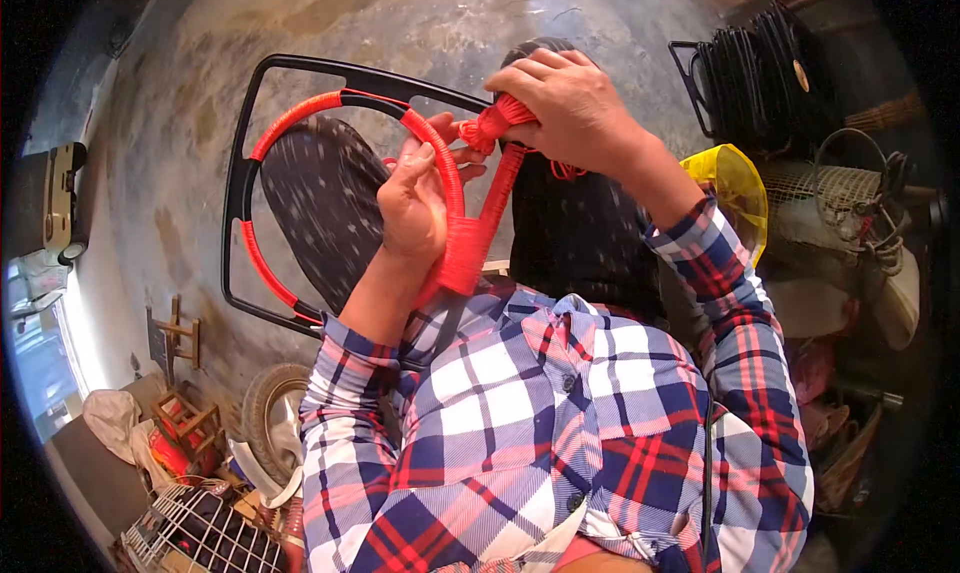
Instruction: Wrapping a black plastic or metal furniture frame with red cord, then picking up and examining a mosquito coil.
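Observation:
Across my lap lies a black frame (370, 77) with rounded corners and an inner ring (322, 103). Red cord is wound round long stretches of the ring, with black showing between them. A dense red wrapping (465, 248) covers the joint nearest my body, and a red-wrapped bar (500, 188) slants up from it. My left hand (412, 208) is closed round the ring's right side, thumb inside and fingertips beyond it. With its fingers curled over the top, my right hand (575, 103) grips a tied bundle of red cord (490, 125) beside the bar.
Several black frames (755, 73) are stacked at the upper right. A yellow translucent bag (725, 188) and a wire mesh basket (830, 188) sit right of my arm. At the lower left are a tyre (265, 413), a small wooden stool (190, 418) and a white wire crate (200, 533).

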`<act>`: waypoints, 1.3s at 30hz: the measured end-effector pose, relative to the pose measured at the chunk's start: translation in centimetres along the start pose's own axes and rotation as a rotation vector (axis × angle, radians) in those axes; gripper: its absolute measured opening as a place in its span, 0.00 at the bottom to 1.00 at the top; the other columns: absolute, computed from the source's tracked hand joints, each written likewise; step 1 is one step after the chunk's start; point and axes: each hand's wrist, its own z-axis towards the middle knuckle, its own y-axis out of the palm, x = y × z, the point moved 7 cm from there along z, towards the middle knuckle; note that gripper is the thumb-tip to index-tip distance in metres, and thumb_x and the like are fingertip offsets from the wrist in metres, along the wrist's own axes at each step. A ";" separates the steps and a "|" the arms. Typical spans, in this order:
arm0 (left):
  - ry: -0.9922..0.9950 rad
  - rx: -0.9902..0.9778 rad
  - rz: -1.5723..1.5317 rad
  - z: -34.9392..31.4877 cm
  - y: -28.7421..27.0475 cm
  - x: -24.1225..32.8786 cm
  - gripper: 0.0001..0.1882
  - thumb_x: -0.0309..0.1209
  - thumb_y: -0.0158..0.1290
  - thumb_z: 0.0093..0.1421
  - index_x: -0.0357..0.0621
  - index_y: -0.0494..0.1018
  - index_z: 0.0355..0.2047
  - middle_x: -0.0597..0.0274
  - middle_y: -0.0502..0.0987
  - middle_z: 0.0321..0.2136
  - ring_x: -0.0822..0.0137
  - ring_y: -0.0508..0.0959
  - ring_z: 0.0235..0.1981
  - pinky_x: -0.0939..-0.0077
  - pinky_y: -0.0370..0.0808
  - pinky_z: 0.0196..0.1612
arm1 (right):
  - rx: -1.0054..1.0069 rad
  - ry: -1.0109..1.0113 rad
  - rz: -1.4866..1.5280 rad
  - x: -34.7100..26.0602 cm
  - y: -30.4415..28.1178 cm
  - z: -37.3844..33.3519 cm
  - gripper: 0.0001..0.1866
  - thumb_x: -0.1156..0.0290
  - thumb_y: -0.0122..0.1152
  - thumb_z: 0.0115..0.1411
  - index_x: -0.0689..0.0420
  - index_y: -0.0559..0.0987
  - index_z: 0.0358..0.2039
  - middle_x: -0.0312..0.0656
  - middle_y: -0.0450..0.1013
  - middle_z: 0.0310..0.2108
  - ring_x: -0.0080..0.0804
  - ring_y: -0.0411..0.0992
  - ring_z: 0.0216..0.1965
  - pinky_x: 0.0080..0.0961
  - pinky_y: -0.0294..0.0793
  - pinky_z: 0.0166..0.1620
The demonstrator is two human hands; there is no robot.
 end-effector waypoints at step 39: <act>-0.292 -0.179 -0.134 0.3 0.8 -1.3 0.32 0.43 0.48 0.62 0.29 0.65 0.59 0.45 0.72 0.54 0.55 0.74 0.54 0.61 0.71 0.58 | 0.318 0.493 1.301 7.1 -1.4 -8.0 0.12 0.75 0.63 0.43 0.60 0.75 0.31 0.49 0.75 0.48 0.40 0.73 0.51 0.35 0.70 0.56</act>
